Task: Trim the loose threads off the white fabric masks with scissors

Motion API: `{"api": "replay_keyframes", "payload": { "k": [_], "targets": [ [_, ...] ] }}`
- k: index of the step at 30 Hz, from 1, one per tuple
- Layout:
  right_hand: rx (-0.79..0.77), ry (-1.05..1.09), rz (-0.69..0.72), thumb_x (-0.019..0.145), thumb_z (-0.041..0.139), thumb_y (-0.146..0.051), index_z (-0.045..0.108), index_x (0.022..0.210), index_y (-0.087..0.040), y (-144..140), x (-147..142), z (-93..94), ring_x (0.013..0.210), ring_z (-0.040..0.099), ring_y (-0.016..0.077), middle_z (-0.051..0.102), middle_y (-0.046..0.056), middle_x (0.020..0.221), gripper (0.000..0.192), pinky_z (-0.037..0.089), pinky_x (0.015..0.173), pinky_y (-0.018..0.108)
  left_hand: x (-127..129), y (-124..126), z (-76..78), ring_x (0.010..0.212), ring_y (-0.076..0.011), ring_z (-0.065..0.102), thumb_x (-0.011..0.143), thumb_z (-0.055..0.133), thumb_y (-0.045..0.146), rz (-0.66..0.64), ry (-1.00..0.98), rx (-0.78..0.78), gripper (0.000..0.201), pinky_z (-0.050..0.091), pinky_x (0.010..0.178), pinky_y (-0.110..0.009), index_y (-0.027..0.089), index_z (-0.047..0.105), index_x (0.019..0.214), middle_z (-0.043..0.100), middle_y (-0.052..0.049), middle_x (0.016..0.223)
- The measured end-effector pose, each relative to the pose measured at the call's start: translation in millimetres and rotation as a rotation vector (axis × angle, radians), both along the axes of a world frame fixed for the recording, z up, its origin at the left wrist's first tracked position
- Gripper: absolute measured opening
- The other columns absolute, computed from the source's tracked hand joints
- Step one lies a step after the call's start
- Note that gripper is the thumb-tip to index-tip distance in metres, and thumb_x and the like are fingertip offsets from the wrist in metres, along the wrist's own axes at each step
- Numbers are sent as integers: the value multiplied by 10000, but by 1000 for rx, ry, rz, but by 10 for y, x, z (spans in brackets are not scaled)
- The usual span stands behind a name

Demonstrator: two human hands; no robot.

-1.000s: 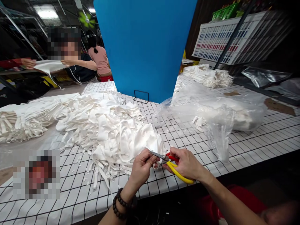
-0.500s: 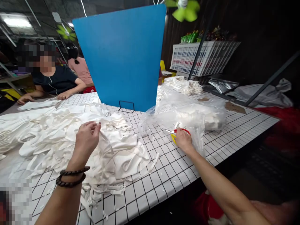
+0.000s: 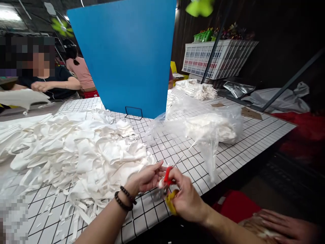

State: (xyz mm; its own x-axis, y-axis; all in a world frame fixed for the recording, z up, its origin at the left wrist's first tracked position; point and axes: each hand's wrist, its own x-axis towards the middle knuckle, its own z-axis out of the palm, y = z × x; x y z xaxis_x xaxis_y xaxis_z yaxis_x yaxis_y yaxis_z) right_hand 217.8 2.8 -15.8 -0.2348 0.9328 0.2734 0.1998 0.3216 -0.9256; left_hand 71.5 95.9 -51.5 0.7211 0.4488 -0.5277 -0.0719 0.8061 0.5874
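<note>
While the left hand [image 3: 146, 179] pinches a small white strap end [image 3: 160, 183] betw. thumb & fingertips, the right hand [image 3: 186, 200] is closed round the scissors [image 3: 168, 181], fingers through the red/yellow handles, blades pointing up over the table [image 3: 177, 159] edge. Best keep the strap taut & snip close to the pinch, w/ fingertips clear of the blades. Cloth pile [image 3: 81, 152] lies just left.

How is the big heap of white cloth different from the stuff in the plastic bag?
The loose heap lies bare and spread wide over the checked table; the bagged cloth sits bunched inside clear plastic. The heap is much larger than the bagged lot. The heap has strips trailing off its edge; the bagged cloth stays contained. Both are white cloth on the same table.
</note>
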Motion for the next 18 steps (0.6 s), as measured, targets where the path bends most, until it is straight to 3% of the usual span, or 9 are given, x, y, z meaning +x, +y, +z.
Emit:
{"api": "replay_keyframes", "payload": {
  "k": [4,6,8,11,14,16,18],
  "targets": [
    [-269,208,382,615,665,-117,491,789,-208,-235,-310,15,612,546,112,573,-26,734,263,420,532,206,276,-14,0,844,-219,702,907,549,470,-58,-158,-28,461,570,760,-328,58,603,1106,675,-166,1047],
    [-408,242,467,585,724,-130,485,801,-206,-268,-355,-28,600,556,109,586,-31,723,332,416,510,190,375,-23,37,665,-122,665,890,619,321,-38,-182,3,336,548,619,-218,66,615,1109,669,-86,875],
    [-468,216,473,567,790,-146,506,828,-200,-268,-311,-31,633,567,114,609,-25,752,390,431,535,191,395,-3,81,448,-21,487,844,658,165,37,-161,60,242,393,421,-111,87,638,1072,572,15,682],
    [-437,183,338,605,847,-232,523,838,-200,-205,-120,31,706,590,130,641,-10,817,400,478,617,225,194,98,192,372,12,258,818,680,187,250,-46,319,173,178,338,-105,112,665,973,463,63,611],
    [-335,237,0,771,754,-328,526,899,-217,-39,130,3,871,627,168,659,28,969,283,520,771,300,-265,177,376,394,0,256,814,693,362,516,133,663,252,187,365,-122,138,674,927,477,50,637],
    [-219,241,-248,838,682,-340,518,957,-229,121,285,-112,966,625,186,644,55,1082,231,511,851,345,-613,120,494,401,-22,270,811,677,433,586,272,797,292,211,375,-145,162,683,919,498,41,635],
    [-131,208,-401,828,675,-317,501,975,-233,289,399,-252,980,627,197,638,69,1106,243,509,851,351,-894,-53,557,423,-53,330,817,655,458,517,476,919,290,250,391,-172,172,699,830,555,11,648]
  ]
}}
